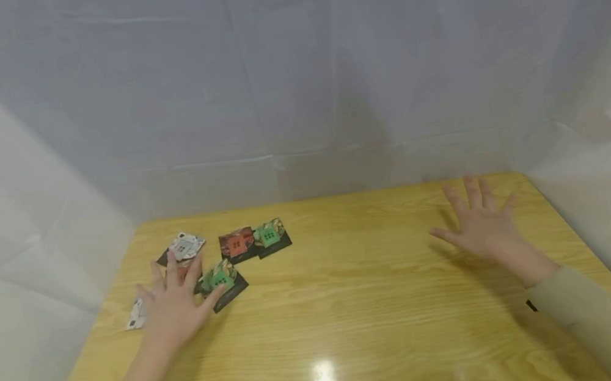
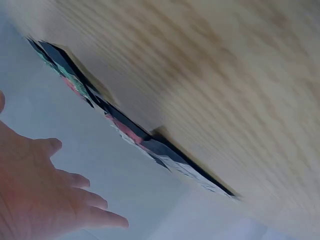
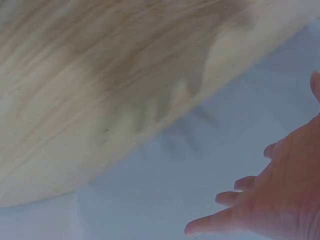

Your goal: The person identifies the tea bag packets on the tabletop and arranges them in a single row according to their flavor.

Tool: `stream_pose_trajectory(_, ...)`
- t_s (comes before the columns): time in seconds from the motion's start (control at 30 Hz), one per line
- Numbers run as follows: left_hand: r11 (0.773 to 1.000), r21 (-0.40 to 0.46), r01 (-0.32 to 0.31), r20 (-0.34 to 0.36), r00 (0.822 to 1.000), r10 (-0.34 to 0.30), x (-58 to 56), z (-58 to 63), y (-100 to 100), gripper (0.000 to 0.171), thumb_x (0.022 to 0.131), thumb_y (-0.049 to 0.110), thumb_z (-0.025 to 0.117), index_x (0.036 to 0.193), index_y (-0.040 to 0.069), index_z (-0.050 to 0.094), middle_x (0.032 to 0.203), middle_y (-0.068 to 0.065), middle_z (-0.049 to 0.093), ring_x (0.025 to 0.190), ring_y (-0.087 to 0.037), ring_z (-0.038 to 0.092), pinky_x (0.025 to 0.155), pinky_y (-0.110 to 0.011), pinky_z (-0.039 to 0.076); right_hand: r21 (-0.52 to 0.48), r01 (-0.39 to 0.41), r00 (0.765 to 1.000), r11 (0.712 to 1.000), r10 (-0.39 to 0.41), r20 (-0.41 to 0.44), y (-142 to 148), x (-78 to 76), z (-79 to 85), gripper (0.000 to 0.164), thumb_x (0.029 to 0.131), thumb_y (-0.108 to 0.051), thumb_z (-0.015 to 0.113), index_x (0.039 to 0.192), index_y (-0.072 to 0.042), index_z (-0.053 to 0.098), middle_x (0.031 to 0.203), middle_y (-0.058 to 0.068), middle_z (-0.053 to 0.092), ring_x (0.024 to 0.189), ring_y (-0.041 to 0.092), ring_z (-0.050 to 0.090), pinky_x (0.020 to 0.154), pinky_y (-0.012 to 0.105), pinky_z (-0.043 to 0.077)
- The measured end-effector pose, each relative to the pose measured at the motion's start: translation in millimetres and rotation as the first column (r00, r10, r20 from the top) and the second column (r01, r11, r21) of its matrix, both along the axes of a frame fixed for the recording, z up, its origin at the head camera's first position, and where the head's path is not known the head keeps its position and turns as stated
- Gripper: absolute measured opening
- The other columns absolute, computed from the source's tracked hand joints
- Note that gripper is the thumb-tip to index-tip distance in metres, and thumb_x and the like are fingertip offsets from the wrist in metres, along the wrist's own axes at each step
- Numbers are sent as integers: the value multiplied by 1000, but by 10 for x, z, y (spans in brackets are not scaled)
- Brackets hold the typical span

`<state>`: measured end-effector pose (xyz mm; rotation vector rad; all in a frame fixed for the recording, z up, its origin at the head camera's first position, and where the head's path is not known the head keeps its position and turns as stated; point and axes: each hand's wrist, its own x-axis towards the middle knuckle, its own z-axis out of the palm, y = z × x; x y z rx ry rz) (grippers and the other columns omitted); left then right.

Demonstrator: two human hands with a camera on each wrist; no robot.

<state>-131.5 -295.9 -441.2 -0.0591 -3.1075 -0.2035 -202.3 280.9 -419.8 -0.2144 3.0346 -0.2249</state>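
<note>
Your left hand point(image 1: 175, 306) hovers nearest the flat packets point(image 1: 237, 244) on the table point(image 1: 349, 297), fingers spread, holding nothing; a green packet point(image 1: 222, 276) lies thumb-side, set diagonally; your right hand point(image 1: 485, 229), splayed and empty, hangs well apart.

I am seeing a yellow table point(image 1: 376, 294) with wood stripes, green and black cards point(image 1: 269, 235), a red and black card point(image 1: 237, 244), and a white and grey card point(image 1: 189, 244).

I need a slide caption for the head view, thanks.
Left hand's empty grip above patterned cards; right hand's empty grip above the wooden table.
</note>
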Motion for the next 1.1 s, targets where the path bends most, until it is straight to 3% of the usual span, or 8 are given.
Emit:
stream_pose_trajectory(0.17, 1000, -9, -10, 9, 1000, 11, 48, -28, -95, 88, 104, 71, 43, 167, 10, 31, 171, -40, 0, 151, -74, -2, 113, -94, 2, -16, -36, 999, 999, 36, -20, -138, -63, 15, 109, 98, -80, 49, 172, -13, 7, 174, 34, -8, 161, 58, -6, 116, 90, -7)
stream_pose_trajectory(0.47, 999, 21, -40, 22, 999, 40, 165, -82, -270, 85, 106, 66, 44, 168, 10, 27, 169, -43, 4, 152, -74, 0, 116, -91, 2, -1, -134, 989, 991, 134, -70, -538, -181, 60, 102, 101, -70, 54, 172, -10, 11, 174, 35, 3, 163, 52, 1, 132, 73, 5)
stream_pose_trajectory(0.87, 999, -9, -41, 3, 999, 41, 287, -230, -643, 83, 108, 61, 44, 159, -4, 39, 164, -49, 11, 148, -76, 11, 115, -91, 14, 1, -245, 960, 970, 243, -137, -1181, -276, 67, 102, 100, -68, 59, 172, -12, 15, 176, 29, 13, 165, 46, 12, 136, 62, 12)
stream_pose_trajectory(1.1, 999, 6, -49, 24, 999, 48, 375, -273, -827, 82, 109, 60, 43, 159, -5, 37, 162, -51, 13, 147, -76, 12, 114, -90, 13, 9, -304, 942, 953, 302, -147, -1533, -325, 76, 102, 100, -68, 58, 172, -14, 12, 176, 28, 13, 166, 43, 12, 137, 58, 10)
